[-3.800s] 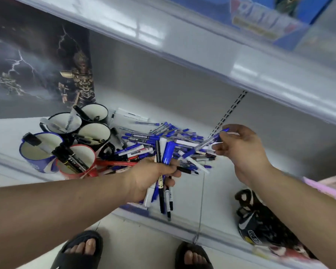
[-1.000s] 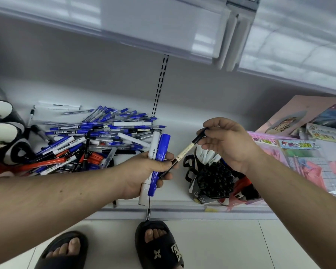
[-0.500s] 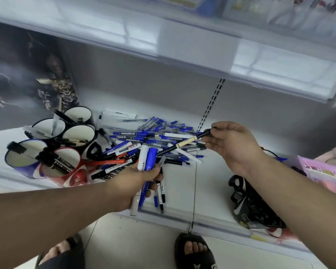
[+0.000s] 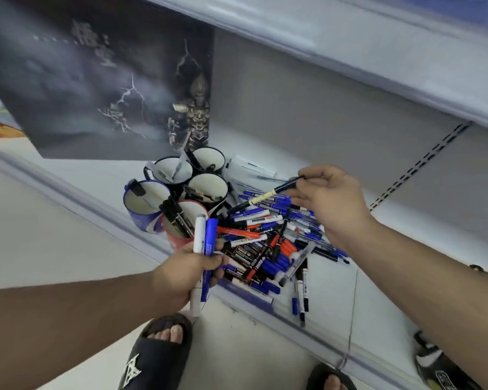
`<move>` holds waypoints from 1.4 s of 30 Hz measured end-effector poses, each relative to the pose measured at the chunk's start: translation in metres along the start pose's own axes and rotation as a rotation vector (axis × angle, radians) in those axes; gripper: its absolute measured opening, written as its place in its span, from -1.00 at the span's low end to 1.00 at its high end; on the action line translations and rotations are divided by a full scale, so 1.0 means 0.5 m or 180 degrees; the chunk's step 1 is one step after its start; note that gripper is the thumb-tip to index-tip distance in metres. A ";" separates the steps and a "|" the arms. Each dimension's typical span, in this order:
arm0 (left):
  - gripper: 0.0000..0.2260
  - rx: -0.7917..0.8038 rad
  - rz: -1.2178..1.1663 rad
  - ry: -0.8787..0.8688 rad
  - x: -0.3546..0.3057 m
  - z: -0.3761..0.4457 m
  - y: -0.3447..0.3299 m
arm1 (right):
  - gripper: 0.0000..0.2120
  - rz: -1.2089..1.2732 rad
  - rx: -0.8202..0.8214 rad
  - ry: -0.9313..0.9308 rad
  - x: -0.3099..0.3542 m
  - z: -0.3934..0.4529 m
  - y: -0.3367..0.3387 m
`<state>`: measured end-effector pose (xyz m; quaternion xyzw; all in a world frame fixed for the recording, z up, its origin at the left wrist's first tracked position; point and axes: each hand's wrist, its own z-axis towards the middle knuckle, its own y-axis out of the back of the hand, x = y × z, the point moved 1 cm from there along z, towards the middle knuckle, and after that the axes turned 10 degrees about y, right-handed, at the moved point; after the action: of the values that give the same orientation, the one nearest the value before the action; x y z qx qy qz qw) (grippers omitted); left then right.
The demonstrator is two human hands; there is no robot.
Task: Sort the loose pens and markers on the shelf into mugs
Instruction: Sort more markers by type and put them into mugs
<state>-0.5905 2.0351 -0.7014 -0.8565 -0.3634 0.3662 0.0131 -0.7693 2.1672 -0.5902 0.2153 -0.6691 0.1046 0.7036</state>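
Note:
A heap of loose pens and markers (image 4: 268,235), blue, black and red, lies on the white shelf (image 4: 330,294). Left of it stand several mugs: three black ones (image 4: 207,190), a blue one (image 4: 141,205) and a red one (image 4: 178,237), some holding markers. My left hand (image 4: 186,273) grips a bundle with a white marker (image 4: 199,235) and a blue marker (image 4: 210,239) in front of the red mug. My right hand (image 4: 330,204) pinches a thin black pen with a cream band (image 4: 265,196) above the heap, its tip pointing toward the mugs.
A dark poster board with lightning and an armoured figure (image 4: 104,88) leans behind the mugs. An upper shelf (image 4: 350,52) overhangs. A black bag (image 4: 445,367) lies at the lower right. My sandalled feet (image 4: 158,353) stand on the floor below the shelf edge.
The view has swung left, bringing the mugs nearer the centre. My right hand has carried the black pen left, over the heap toward the mugs. My left hand still holds its bundle.

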 end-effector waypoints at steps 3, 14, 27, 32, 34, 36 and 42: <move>-0.75 -0.0116 -0.0294 -0.0023 -0.011 -0.007 0.042 | -0.79 -0.0286 0.0237 0.0170 0.013 0.003 -0.039; -0.71 -0.0364 -0.0753 -0.0041 -0.040 0.011 0.094 | -0.83 -0.1467 0.1096 0.1289 0.021 0.008 -0.233; -0.67 -0.0347 -0.1036 0.0127 -0.030 0.004 0.142 | -0.73 -0.2120 0.1542 0.1256 -0.105 0.012 -0.353; -0.68 -0.0325 -0.1091 0.0127 -0.029 0.002 0.147 | -0.75 -0.1975 0.1473 0.1027 -0.109 0.025 -0.348; -0.68 -0.0355 -0.1051 0.0120 -0.031 0.005 0.146 | -0.75 -0.1916 0.1382 0.0959 -0.108 0.032 -0.346; -0.67 -0.0361 -0.1010 0.0128 -0.033 0.007 0.142 | -0.75 -0.1770 0.1280 0.0915 -0.107 0.037 -0.343; -0.63 -0.0256 -0.0975 0.0160 -0.034 0.011 0.137 | -0.77 -0.1183 0.0633 0.1059 -0.053 0.061 -0.296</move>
<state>-0.5601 1.9724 -0.7145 -0.7998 -0.5038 0.3235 0.0436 -0.7346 2.0264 -0.6402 0.3823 -0.4797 0.0727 0.7864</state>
